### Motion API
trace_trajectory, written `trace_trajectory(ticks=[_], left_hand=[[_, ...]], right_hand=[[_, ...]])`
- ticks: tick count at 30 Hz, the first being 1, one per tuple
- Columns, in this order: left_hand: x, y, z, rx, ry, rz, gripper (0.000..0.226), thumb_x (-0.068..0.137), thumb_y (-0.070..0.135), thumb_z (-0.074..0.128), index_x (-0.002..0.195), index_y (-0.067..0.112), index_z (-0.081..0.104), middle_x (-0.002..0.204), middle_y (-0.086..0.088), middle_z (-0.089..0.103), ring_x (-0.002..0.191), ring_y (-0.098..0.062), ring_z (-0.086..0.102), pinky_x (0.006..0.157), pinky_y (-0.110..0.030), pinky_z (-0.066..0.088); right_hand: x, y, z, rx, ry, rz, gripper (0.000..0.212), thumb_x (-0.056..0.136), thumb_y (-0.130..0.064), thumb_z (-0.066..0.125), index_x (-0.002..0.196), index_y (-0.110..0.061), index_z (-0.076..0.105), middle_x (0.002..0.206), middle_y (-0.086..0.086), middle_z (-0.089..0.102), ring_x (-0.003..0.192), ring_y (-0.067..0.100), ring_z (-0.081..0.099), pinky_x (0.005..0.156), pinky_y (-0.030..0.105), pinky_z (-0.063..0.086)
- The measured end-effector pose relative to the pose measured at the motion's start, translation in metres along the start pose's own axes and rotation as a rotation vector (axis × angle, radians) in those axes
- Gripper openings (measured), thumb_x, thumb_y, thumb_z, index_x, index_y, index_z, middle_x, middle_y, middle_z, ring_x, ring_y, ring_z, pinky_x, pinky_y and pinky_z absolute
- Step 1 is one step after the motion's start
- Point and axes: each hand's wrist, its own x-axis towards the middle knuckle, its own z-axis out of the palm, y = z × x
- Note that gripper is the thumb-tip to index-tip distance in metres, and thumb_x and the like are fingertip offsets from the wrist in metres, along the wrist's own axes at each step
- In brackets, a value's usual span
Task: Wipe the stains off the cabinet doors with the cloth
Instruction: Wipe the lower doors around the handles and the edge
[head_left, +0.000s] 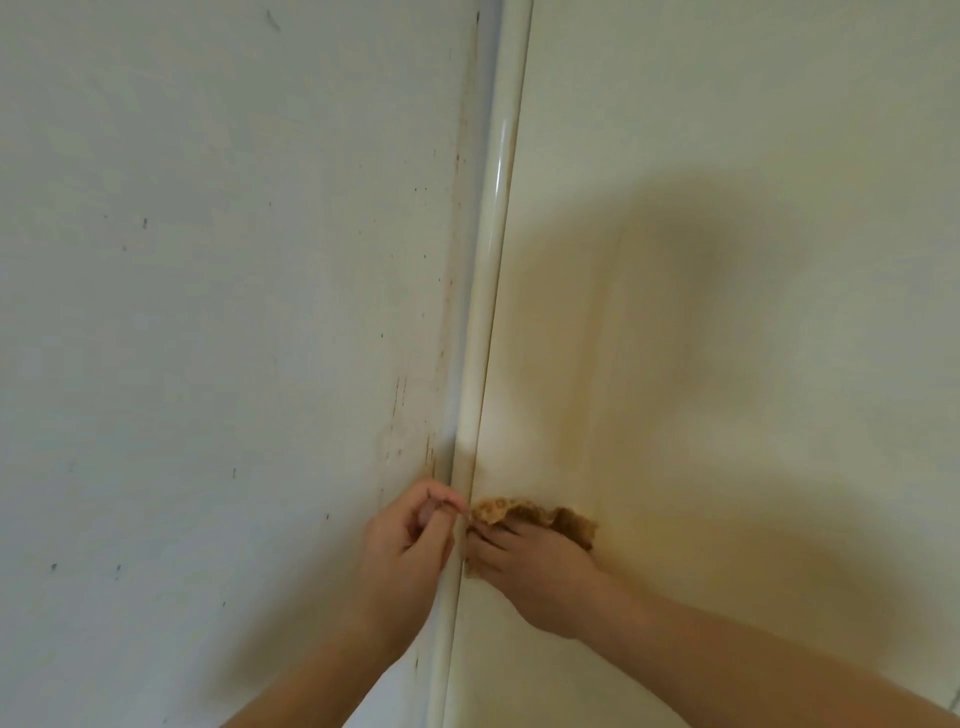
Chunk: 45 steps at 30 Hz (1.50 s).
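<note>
**Grip flat on the cloth, low at the door edge**

The grip of the right hand (535, 566) is an open one. Its fingers lie fairly straight and press a crumpled tan-brown woven cloth (524, 512) against the glossy cream cabinet door (727, 364), just beside the door's rounded vertical edge (488, 312). The left hand (410, 545) has curled fingers, with thumb and forefinger meeting at that edge. Whether they pinch a corner of the cloth, the edge itself or nothing, I cannot tell.

The step in hand looks like wiping the low strip of the door next to the seam. The next move probably calls for firm, even pressure carried up along the edge, then across to the pale matte panel (208, 312) on the left. There, brown streaks (441, 405) and dark specks (144, 223) show near the seam.

The cloth is bunched, with only its upper fold clear of the fingers. It looks thin and soft.
</note>
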Motion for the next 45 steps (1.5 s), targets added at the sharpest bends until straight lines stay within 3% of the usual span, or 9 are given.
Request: trace_trajectory(ticks=[4,8,15,20,24,31,35,39,45], left_hand=[[-0.001,0.012,0.004,0.003,-0.012,-0.008,0.029,0.100,-0.003,0.046,0.082,0.008,0.065,0.058,-0.010,0.033,0.048,-0.011,0.028,0.044,-0.019,0.027],[0.022,0.025,0.016,0.031,-0.023,-0.003,0.029,0.101,0.001,0.047,0.083,0.013,0.066,0.058,-0.004,0.035,0.051,-0.011,0.032,0.050,-0.023,0.030],[0.078,0.091,0.038,0.138,0.062,0.195,0.022,0.098,0.005,0.052,0.098,0.022,0.066,0.097,-0.004,0.066,0.082,-0.015,0.058,0.068,-0.010,0.043],[0.096,0.119,0.034,0.159,0.110,0.234,0.022,0.098,0.007,0.047,0.105,0.019,0.065,0.105,0.002,0.065,0.084,-0.005,0.056,0.068,-0.002,0.042],[0.093,0.106,0.030,0.175,0.168,0.236,0.021,0.098,0.008,0.047,0.100,0.020,0.064,0.107,0.001,0.066,0.089,-0.006,0.058,0.072,-0.004,0.042],[0.047,0.056,0.037,0.257,0.049,0.134,0.025,0.099,0.008,0.047,0.089,0.024,0.063,0.099,-0.006,0.065,0.085,-0.022,0.058,0.072,-0.025,0.045],[0.023,0.036,0.052,0.314,-0.013,0.099,0.025,0.098,0.010,0.050,0.087,0.027,0.063,0.099,-0.006,0.066,0.089,-0.028,0.062,0.073,-0.025,0.047],[0.015,0.046,0.067,0.279,0.004,0.074,0.027,0.096,0.010,0.051,0.084,0.030,0.064,0.094,-0.002,0.066,0.087,-0.028,0.063,0.069,-0.026,0.048],[0.023,0.092,0.072,0.206,0.039,0.113,0.024,0.097,0.007,0.049,0.087,0.022,0.065,0.097,-0.007,0.067,0.083,-0.018,0.062,0.071,-0.025,0.046]], right_hand=[[-0.049,-0.006,0.015,-0.058,-0.041,0.004,0.053,0.087,-0.031,0.039,0.129,-0.025,0.071,0.149,-0.002,0.057,0.139,0.020,0.052,0.113,0.036,0.042],[-0.082,0.068,-0.032,-0.107,0.130,0.150,0.054,0.079,-0.025,0.036,0.111,-0.020,0.080,0.140,0.003,0.065,0.132,0.020,0.057,0.103,0.034,0.035],[-0.142,0.245,-0.173,-0.149,0.433,0.634,0.063,0.094,-0.020,0.040,0.155,-0.005,0.040,0.165,0.012,0.033,0.155,0.031,0.026,0.121,0.047,0.028],[-0.126,0.254,-0.202,-0.012,0.486,0.861,0.068,0.103,-0.028,0.040,0.164,-0.014,0.013,0.173,0.006,0.001,0.159,0.026,-0.003,0.126,0.047,0.010],[-0.084,0.190,-0.142,0.052,0.547,0.644,0.055,0.108,-0.028,0.028,0.162,-0.018,0.027,0.172,0.003,0.014,0.159,0.027,0.007,0.123,0.048,0.018],[-0.144,-0.037,0.039,0.228,-0.108,0.153,0.065,0.101,-0.017,0.026,0.164,-0.011,0.011,0.168,0.005,-0.010,0.159,0.024,0.006,0.125,0.043,0.017],[-0.185,-0.051,0.042,0.175,-0.261,0.051,0.067,0.097,-0.020,0.009,0.163,-0.008,0.005,0.170,0.007,-0.010,0.159,0.023,0.003,0.126,0.041,0.012],[-0.194,0.053,-0.014,0.012,0.128,0.202,0.064,0.086,-0.025,0.034,0.143,-0.010,0.060,0.156,0.008,0.048,0.142,0.022,0.050,0.107,0.036,0.038],[-0.228,0.201,-0.140,0.133,0.477,0.756,0.075,0.094,-0.010,0.052,0.163,-0.013,0.023,0.172,0.003,0.014,0.159,0.023,0.010,0.125,0.042,0.016]])
